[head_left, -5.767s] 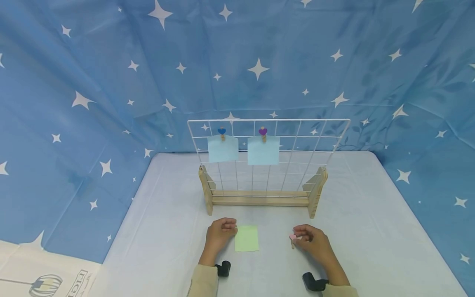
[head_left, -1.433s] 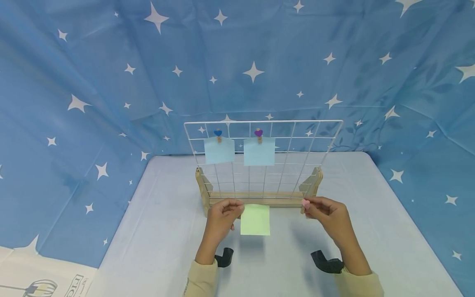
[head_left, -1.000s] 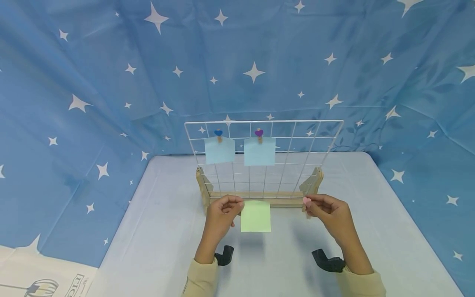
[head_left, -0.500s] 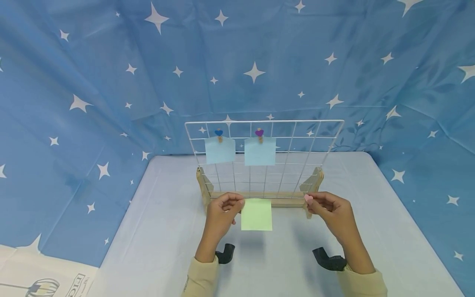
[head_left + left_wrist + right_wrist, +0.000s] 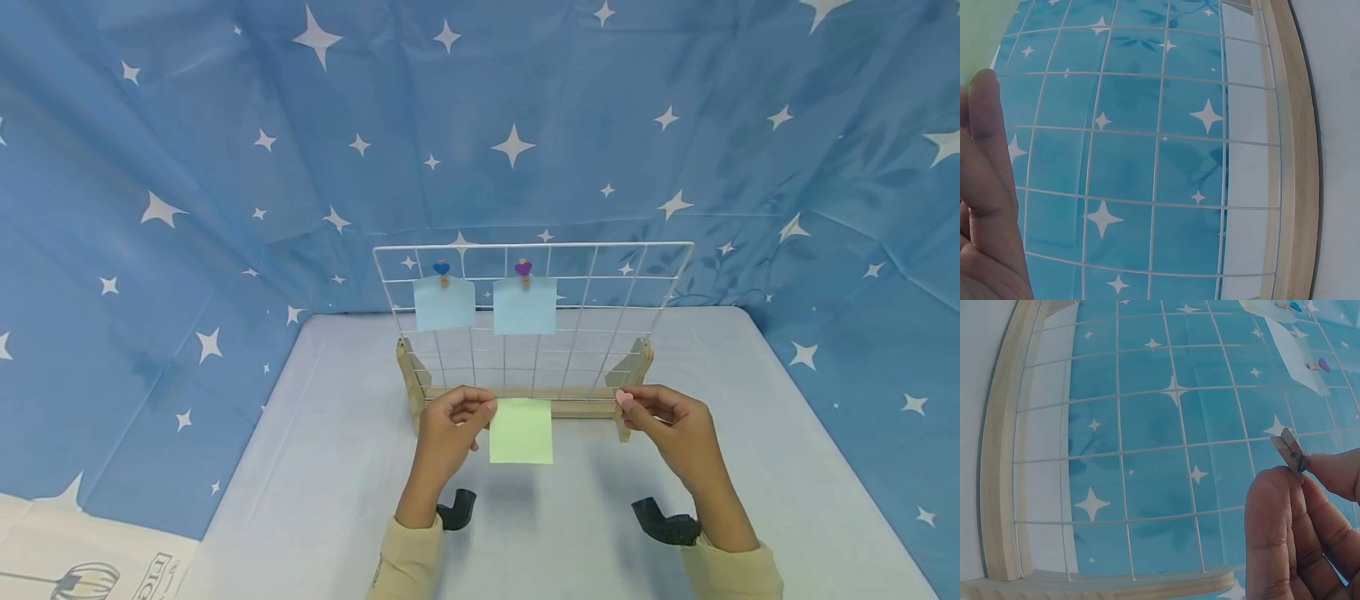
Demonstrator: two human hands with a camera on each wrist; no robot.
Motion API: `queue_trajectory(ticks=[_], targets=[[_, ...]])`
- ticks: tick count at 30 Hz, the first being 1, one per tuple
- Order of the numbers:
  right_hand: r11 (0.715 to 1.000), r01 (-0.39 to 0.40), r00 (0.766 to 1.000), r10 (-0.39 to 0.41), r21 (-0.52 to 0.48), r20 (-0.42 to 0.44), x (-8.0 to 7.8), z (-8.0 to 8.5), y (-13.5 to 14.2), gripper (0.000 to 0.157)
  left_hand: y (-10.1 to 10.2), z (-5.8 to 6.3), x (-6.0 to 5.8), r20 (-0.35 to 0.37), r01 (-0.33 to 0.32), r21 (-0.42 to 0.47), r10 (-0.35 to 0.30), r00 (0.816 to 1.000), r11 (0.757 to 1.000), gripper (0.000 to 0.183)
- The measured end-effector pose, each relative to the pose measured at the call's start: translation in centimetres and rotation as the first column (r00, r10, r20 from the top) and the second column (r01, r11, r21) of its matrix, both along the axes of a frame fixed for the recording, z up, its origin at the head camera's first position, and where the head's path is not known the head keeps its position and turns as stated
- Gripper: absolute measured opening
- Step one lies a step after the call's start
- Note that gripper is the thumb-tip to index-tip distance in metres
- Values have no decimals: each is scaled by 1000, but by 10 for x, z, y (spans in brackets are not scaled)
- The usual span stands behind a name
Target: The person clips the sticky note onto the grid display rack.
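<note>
My left hand (image 5: 452,425) pinches a pale green sticky note (image 5: 521,431) by its upper left corner, holding it above the table in front of the rack. In the left wrist view the note (image 5: 985,34) shows at the top left, beside the fingertips. My right hand (image 5: 672,427) pinches a small wooden clothespin with a pink heart (image 5: 624,400), near the rack's right foot. The right wrist view shows this clothespin (image 5: 1291,451) between thumb and fingers. Behind both hands stands a white wire grid rack (image 5: 573,351) on a wooden base.
Two light blue notes hang on the grid: the left one (image 5: 444,305) under a blue heart clothespin (image 5: 442,269), the right one (image 5: 524,307) under a purple heart clothespin (image 5: 523,269). A white cloth covers the table (image 5: 337,467). A starry blue curtain (image 5: 585,100) hangs behind.
Earlier the green note lay on the table beside my left hand; now it is lifted and held. Both hands have moved up toward the rack, the right one carrying the pink heart clothespin.
</note>
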State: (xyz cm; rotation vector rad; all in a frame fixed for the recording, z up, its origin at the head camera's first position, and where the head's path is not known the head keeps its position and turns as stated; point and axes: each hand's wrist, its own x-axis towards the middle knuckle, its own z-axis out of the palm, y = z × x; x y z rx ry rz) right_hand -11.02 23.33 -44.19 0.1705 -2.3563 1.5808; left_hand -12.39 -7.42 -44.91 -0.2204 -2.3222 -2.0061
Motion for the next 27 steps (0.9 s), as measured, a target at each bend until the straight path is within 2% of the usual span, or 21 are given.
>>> queue_trajectory(ticks=[16,27], targets=[[1000,16,1000,-15,26,-15,-1,9,0,15,0,10,-5,-9,-15,8,16,1000,1000,10],[999,13,1000,-12,52,-18,-4,11,1,16,2,12,-8,-24,-5,43,6,1000,999,10]])
